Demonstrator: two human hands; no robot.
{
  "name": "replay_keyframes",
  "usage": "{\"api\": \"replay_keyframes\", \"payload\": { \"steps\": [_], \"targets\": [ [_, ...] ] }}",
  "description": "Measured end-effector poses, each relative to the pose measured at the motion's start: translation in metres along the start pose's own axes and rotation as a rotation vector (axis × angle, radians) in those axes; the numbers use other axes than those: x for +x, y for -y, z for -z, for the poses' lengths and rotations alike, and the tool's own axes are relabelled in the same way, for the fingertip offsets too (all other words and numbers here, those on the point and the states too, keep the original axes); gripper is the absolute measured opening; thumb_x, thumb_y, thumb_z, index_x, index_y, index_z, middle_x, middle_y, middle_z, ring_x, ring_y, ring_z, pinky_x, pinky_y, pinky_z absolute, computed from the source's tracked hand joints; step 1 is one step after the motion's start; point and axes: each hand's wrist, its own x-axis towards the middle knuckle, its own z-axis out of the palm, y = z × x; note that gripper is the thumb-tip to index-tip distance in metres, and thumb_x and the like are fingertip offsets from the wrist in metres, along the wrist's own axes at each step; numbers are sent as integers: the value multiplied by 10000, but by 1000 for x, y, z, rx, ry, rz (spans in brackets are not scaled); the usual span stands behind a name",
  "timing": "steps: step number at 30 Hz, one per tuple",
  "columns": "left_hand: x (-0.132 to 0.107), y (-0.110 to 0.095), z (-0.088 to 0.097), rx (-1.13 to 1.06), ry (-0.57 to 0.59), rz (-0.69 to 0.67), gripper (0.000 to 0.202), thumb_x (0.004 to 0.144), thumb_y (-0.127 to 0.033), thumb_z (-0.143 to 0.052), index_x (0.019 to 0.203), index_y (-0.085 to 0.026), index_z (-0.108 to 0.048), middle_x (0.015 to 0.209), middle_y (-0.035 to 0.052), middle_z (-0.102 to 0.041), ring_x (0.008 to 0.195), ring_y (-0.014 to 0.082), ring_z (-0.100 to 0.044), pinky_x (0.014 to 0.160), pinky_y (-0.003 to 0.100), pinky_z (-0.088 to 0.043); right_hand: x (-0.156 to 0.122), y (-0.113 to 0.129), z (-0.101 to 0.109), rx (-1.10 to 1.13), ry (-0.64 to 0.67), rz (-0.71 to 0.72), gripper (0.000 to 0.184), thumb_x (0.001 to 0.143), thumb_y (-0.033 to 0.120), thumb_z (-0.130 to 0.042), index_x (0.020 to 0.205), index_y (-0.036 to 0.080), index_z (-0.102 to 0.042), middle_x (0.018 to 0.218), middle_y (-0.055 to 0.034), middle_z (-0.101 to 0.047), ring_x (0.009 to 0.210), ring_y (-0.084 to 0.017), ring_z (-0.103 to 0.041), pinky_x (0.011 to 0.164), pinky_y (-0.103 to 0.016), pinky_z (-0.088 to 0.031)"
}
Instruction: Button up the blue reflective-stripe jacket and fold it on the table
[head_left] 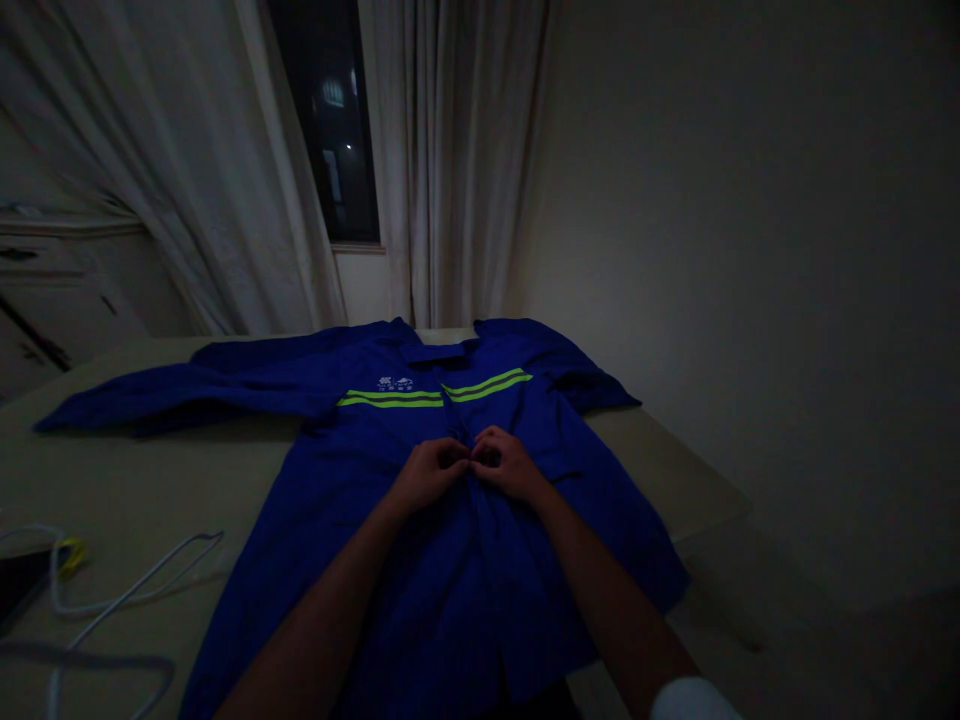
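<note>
A blue work jacket with yellow-green stripes across its chest lies spread on the table, its collar away from me and its front towards me. My left hand pinches the cloth at the middle of the front opening, just below the stripes. Close against it, my right hand grips the other front edge, with thumb and fingertips pressed together. The fingertips of both hands almost meet. Whatever small fastener may be between them is too dark and small to see. A white printed logo shows on the jacket's chest.
Under the jacket is a pale table. At the left lie a white cable and a dark object with a yellow part beside it. Behind stand curtains, a dark window and a cabinet. A bare wall rises at the right.
</note>
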Motion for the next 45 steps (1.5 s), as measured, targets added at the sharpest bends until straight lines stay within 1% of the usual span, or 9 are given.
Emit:
{"api": "replay_keyframes", "payload": {
  "steps": [7, 12, 17, 25, 30, 34, 40, 42, 45],
  "targets": [
    [9, 20, -2, -266, 8, 82, 317, 720, -368, -754, 961, -165, -709, 861, 51, -760, 786, 192, -693, 727, 294, -493, -2, 6, -2, -127, -18, 89, 93, 827, 180, -759, 912, 213, -744, 1109, -34, -593, 770, -110, -568, 750, -260, -504],
    [12, 18, 4, -402, 27, 175, 453, 613, -365, -868, 965, -179, -652, 793, 4, -708, 732, 159, -660, 708, 278, -473, -3, 8, -3, -167, -21, 119, 120, 837, 177, -741, 944, 229, -749, 1107, -42, -582, 880, -155, -588, 834, -298, -513],
    [12, 16, 7, -472, 23, 192, 429, 580, -311, -891, 886, -176, -622, 752, -24, -673, 689, 124, -622, 679, 247, -453, -4, 11, -3, -170, 0, 157, 139, 859, 178, -714, 975, 237, -761, 1094, -45, -593, 934, -168, -610, 853, -301, -508],
    [15, 17, 8, -497, 19, 186, 416, 566, -277, -862, 827, -194, -549, 719, -63, -604, 653, 103, -561, 661, 232, -431, -1, 12, -4, -13, 16, 57, 122, 859, 283, -760, 950, 214, -719, 1029, -19, -587, 738, -110, -537, 674, -243, -454],
    [15, 21, 2, -405, -14, 150, 357, 625, -282, -819, 843, -197, -550, 720, -65, -582, 648, 104, -550, 632, 224, -414, 0, 10, -8, -20, 51, -1, 241, 773, 180, -776, 975, 214, -650, 976, 11, -558, 717, -105, -511, 652, -229, -429],
    [14, 20, -2, -288, -61, 97, 267, 741, -309, -758, 895, -196, -570, 765, -32, -631, 696, 133, -598, 651, 239, -448, -2, 12, -9, -72, 33, 37, 196, 799, 190, -745, 966, 214, -645, 995, -1, -563, 716, -109, -519, 656, -236, -429],
    [4, 5, -3, 289, -129, -54, 89, 815, -224, -688, 884, -220, -632, 862, 41, -693, 826, 220, -644, 760, 322, -465, 5, 28, 6, -167, -167, -18, 21, 885, 227, -642, 893, 211, -629, 919, -15, -622, 705, -131, -532, 682, -269, -440],
    [1, 1, 0, 362, -36, -62, 14, 831, -224, -671, 842, -218, -664, 824, 48, -699, 788, 229, -647, 742, 324, -457, -4, 45, 10, -206, -103, -67, 164, 901, 326, -687, 818, 220, -594, 810, 3, -612, 692, -140, -532, 654, -269, -413],
    [0, 3, 6, 320, 108, -67, 93, 845, -195, -632, 845, -213, -723, 833, 51, -735, 777, 222, -669, 746, 313, -463, -41, 76, 6, -321, 171, -130, 288, 829, 414, -812, 837, 235, -587, 772, 18, -624, 688, -152, -552, 625, -274, -369]
  ]
}}
